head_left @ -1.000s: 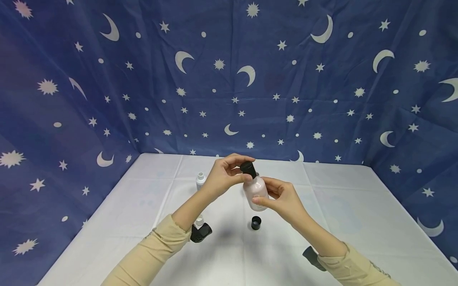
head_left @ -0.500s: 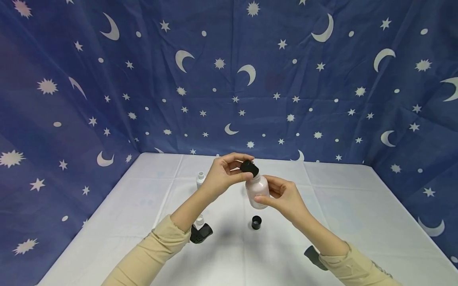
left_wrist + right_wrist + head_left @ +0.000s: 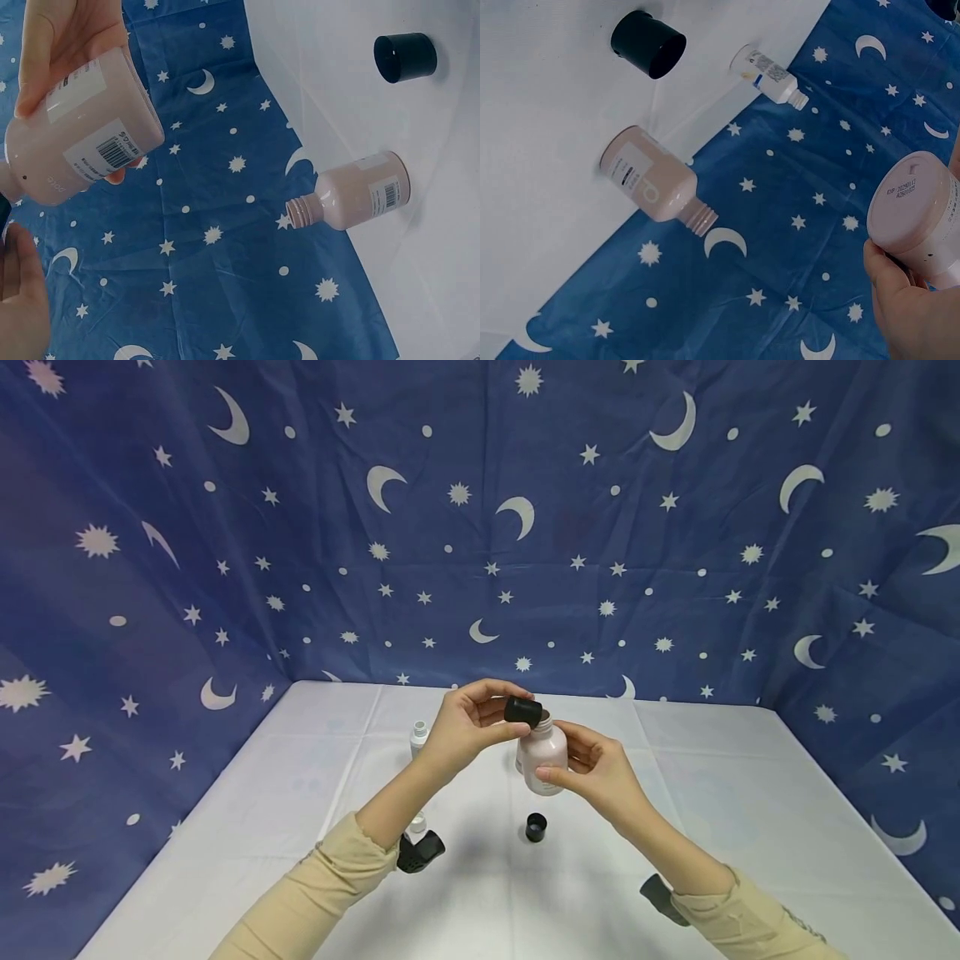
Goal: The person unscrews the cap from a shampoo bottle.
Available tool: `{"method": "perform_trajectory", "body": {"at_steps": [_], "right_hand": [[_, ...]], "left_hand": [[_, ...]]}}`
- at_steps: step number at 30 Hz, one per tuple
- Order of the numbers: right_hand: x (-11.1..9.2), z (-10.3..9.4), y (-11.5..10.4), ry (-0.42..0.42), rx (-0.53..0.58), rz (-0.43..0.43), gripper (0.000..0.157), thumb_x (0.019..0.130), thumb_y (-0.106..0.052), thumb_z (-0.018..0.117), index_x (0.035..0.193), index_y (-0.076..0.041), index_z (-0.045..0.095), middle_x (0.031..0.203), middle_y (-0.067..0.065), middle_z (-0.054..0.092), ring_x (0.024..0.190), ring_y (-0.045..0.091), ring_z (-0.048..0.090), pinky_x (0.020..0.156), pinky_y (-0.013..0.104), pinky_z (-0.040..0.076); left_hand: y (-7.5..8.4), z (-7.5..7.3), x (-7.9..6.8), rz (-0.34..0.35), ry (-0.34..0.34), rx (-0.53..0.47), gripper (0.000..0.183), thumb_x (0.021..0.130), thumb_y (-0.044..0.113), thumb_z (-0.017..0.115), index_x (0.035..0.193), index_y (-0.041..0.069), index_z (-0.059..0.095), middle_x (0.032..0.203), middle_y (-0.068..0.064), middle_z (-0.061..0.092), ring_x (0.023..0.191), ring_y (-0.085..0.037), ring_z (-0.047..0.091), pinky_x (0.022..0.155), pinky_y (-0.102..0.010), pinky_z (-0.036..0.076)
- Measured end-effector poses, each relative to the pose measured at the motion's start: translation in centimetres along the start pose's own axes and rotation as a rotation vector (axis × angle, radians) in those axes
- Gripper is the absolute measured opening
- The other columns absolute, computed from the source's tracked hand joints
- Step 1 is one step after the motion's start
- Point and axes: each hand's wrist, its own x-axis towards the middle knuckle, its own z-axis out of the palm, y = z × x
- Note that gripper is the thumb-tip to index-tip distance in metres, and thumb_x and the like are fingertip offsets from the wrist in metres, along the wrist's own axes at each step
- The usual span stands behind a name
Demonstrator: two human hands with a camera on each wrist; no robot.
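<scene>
My left hand (image 3: 468, 727) pinches a black cap (image 3: 522, 712) between thumb and fingers. The cap lies on its side right at the mouth of a pale pink bottle (image 3: 546, 756), whose open neck shows beside it. Off the table, my right hand (image 3: 600, 777) grips this bottle round its body, thumb in front. In the right wrist view the held bottle's base (image 3: 906, 196) carries a printed date. A second pink bottle (image 3: 360, 193) stands uncapped on the table, mostly hidden behind the held one in the head view.
Another black cap (image 3: 536, 827) lies on the white tablecloth in front of the hands. A small white bottle (image 3: 419, 739), uncapped, stands behind the left forearm, and a white cap (image 3: 417, 822) sits near that wrist. A blue star-patterned curtain (image 3: 487, 568) rises behind the table.
The left hand's cap has tipped from over the bottle's neck to lie sideways at its left, showing the mouth. The bottle has turned more upright and shifted slightly right.
</scene>
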Motion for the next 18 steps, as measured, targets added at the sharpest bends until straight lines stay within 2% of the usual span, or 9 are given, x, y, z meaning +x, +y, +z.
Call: {"method": "perform_trajectory", "body": {"at_steps": [3,6,10,18], "right_hand": [[-0.03,-0.05,-0.05,0.005,-0.004,0.004,0.062,0.078,-0.003,0.075,0.132,0.005,0.048,0.131,0.024,0.055,0.121,0.036,0.054,0.097,0.03,0.048],[-0.06,-0.09,-0.11,0.003,0.005,0.005,0.06,0.077,-0.002,0.075,0.131,0.006,0.048,0.13,0.025,0.055,0.12,0.036,0.054,0.097,0.03,0.048],[-0.09,-0.13,-0.14,-0.007,0.018,0.005,0.059,0.078,-0.003,0.075,0.13,0.006,0.048,0.13,0.025,0.055,0.12,0.036,0.055,0.096,0.03,0.049],[-0.12,-0.45,0.06,0.007,0.014,0.003,0.056,0.077,-0.002,0.075,0.126,0.005,0.049,0.127,0.025,0.056,0.116,0.035,0.057,0.094,0.028,0.051]], "left_hand": [[-0.01,0.07,0.02,0.032,0.012,0.038,0.035,0.078,-0.007,0.071,0.112,-0.007,0.061,0.112,-0.02,0.064,0.102,-0.018,0.066,0.096,-0.033,0.051],[-0.02,0.11,0.03,0.034,0.022,0.05,0.036,0.077,-0.007,0.071,0.112,-0.007,0.062,0.109,-0.019,0.065,0.096,-0.013,0.066,0.093,-0.031,0.052],[-0.1,0.15,0.03,0.044,0.022,0.044,0.036,0.077,-0.008,0.071,0.112,-0.008,0.061,0.107,-0.019,0.065,0.089,-0.007,0.064,0.092,-0.029,0.053],[-0.28,0.36,0.06,0.072,0.014,0.047,0.035,0.076,-0.009,0.071,0.11,-0.009,0.061,0.109,-0.026,0.064,0.087,-0.005,0.064,0.091,-0.027,0.054]]}}
